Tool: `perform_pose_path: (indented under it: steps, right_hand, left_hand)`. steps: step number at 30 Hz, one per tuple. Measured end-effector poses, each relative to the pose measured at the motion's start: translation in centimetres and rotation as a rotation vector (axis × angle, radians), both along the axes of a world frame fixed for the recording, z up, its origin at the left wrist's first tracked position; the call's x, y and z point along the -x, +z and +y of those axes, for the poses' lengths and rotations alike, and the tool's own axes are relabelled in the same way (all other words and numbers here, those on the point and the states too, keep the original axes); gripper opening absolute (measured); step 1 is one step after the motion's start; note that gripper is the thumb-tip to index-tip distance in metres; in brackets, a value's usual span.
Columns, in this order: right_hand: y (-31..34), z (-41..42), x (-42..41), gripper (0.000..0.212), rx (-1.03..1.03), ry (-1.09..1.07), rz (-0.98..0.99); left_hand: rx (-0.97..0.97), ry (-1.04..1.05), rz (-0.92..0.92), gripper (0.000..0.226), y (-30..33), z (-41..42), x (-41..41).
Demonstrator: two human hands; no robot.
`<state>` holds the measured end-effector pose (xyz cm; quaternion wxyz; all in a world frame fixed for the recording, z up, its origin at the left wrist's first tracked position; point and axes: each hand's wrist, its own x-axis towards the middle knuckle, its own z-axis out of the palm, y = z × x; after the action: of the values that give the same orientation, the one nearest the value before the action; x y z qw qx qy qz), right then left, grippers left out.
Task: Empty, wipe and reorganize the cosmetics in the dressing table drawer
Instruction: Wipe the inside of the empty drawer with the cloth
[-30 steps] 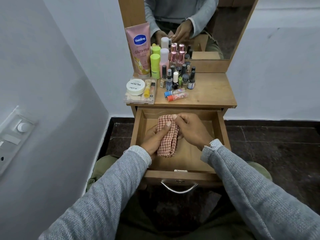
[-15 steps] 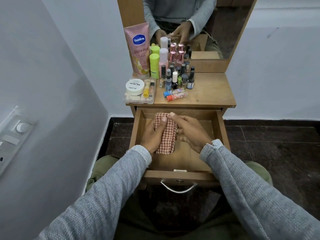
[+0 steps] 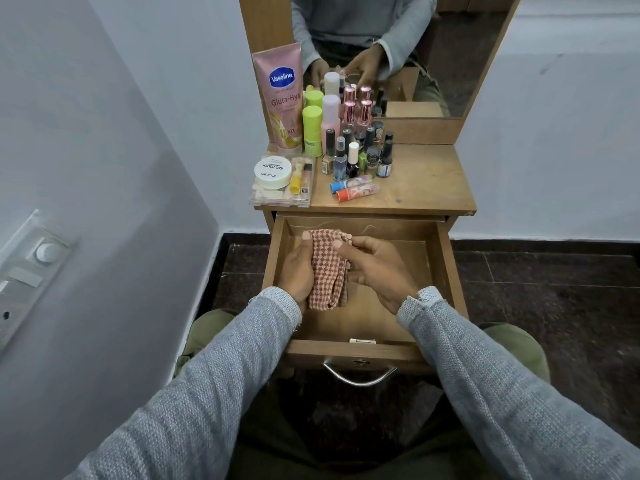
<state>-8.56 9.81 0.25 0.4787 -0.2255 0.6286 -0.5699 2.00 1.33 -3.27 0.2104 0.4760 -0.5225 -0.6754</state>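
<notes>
Both the left hand [image 3: 297,271] and the right hand [image 3: 375,271] grip the folded cloth [image 3: 327,271] over the drawer [image 3: 446,268]; a loose fold may miss corners.

Room around the dresser
A white switch panel [image 3: 26,271] is mounted on the left wall; dark speckled floor tiles [image 3: 554,289] meet the white back wall [image 3: 571,133].

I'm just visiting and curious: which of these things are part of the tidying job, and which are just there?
Part of the job:
- open drawer
- checked cloth, held by left hand and right hand
- Vaseline tube
- nail polish bottles
- clear box

Just there:
- mirror
- wall switch panel
</notes>
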Motion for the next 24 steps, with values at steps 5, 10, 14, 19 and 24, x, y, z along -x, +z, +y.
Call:
perform_pose_path:
  steps: [5, 10, 14, 19, 24]
  right_hand:
    - [-0.4, -0.5, -0.5, 0.020, 0.003, -0.060, 0.081]
    - [-0.6, -0.5, -0.4, 0.019, 0.059, -0.097, 0.115]
    - [-0.9, -0.7, 0.2, 0.022, 0.051, -0.132, 0.069]
    - [-2.0, -0.8, -0.1, 0.025, 0.003, -0.153, -0.048]
    - [-2.4, -0.9, 1.0, 0.025, -0.060, -0.253, -0.079]
  left_hand:
    - [0.138, 0.019, -0.009, 0.056, 0.0, 0.1, 0.6]
    - [0.240, -0.016, -0.095, 0.062, 0.0, 0.2, 0.9]
    - [0.367, -0.044, -0.183, 0.057, 0.0, 0.6, 1.0]
    - [0.427, -0.046, -0.251, 0.055, -0.3, 0.3, 1.3]
    - [0.245, -0.119, -0.218, 0.038, -1.3, 0.4, 0.3]
